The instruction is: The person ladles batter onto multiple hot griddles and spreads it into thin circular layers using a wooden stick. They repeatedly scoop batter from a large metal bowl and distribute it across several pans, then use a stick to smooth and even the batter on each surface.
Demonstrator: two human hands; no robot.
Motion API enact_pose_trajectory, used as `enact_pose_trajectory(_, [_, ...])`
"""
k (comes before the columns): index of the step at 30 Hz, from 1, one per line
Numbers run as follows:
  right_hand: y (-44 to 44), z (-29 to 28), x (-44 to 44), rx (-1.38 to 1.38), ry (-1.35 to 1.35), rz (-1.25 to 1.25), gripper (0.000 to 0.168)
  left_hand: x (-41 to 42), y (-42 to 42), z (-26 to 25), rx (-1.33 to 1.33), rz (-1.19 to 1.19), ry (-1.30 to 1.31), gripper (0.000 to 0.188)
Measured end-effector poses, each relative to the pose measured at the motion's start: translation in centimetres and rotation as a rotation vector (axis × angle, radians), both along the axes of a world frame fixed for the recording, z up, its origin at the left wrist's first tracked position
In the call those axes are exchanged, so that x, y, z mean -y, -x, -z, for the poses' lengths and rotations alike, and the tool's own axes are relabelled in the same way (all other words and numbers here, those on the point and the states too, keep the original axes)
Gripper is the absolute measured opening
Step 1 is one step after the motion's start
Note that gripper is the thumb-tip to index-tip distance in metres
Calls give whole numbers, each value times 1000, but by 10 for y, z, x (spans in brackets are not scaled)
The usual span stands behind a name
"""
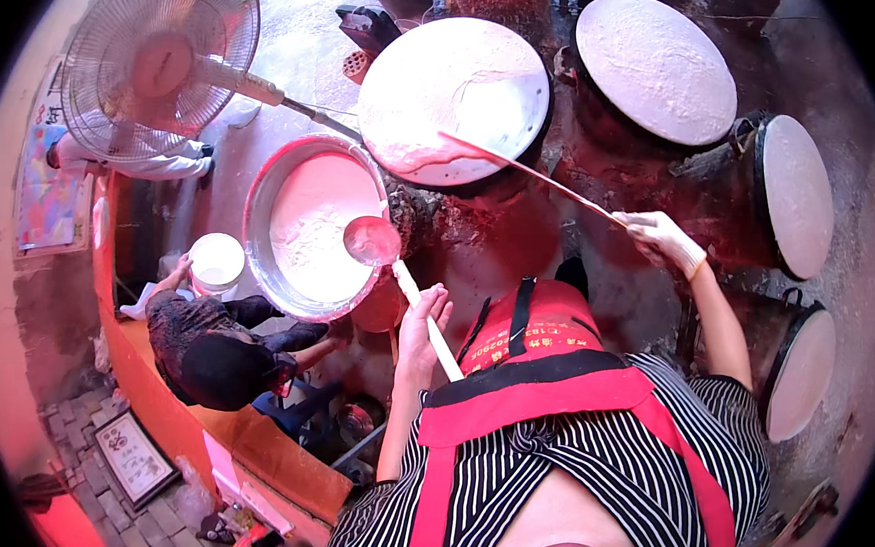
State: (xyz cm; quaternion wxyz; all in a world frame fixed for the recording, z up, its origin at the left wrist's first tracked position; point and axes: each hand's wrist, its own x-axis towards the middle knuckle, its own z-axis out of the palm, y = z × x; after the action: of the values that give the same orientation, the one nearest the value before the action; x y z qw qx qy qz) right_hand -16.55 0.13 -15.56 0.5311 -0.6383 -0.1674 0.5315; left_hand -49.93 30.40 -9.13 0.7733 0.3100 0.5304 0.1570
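My right hand [661,238], in a white glove, grips a thin stick [545,180]. The stick's far end lies over a round griddle [507,120] partly covered with pale batter [410,99]; part of its surface shows bare. A ladle [372,241] with a long pale handle rests along my left hand [423,329], the handle held at the palm with the fingers partly extended. The ladle's bowl hangs over the right side of a large metal basin [253,209] of thick white batter [320,221].
More round griddles coated in white [656,69] [797,198] [799,375] stand along the right. A standing fan [161,65] rises at upper left. Left of me, a co-worker in a black cap [225,369] has a hand at a white bucket [217,260]. Another person [151,162] is behind the fan.
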Motion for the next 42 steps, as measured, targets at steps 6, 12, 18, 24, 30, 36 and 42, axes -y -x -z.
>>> enact_pose_trajectory(6, [150, -22, -167, -441, -391, 335, 46, -1, 86, 4, 26, 64, 41, 19])
enact_pose_trajectory(12, [205, 14, -453, 388, -282, 591, 35, 23, 175, -8, -49, -60, -38, 22])
enact_pose_trajectory(18, [233, 9, -471, 381, -74, 733, 38, 34, 224, 2, -64, -115, -64, 17])
enact_pose_trajectory(24, [235, 35, -354, 344, -120, 777, 43, 18, 214, 11, 50, -21, -67, 13])
enact_pose_trajectory(30, [205, -32, -293, -202, -240, 848, 35, 23, 200, -7, 34, 32, -105, 16])
enact_pose_trajectory(36, [236, -46, -331, -215, -206, 581, 34, 30, 182, -15, 30, 83, -124, 17])
enact_pose_trajectory(42, [193, -17, -236, -138, -154, 566, 41, 39, 153, -16, -21, 129, -161, 23])
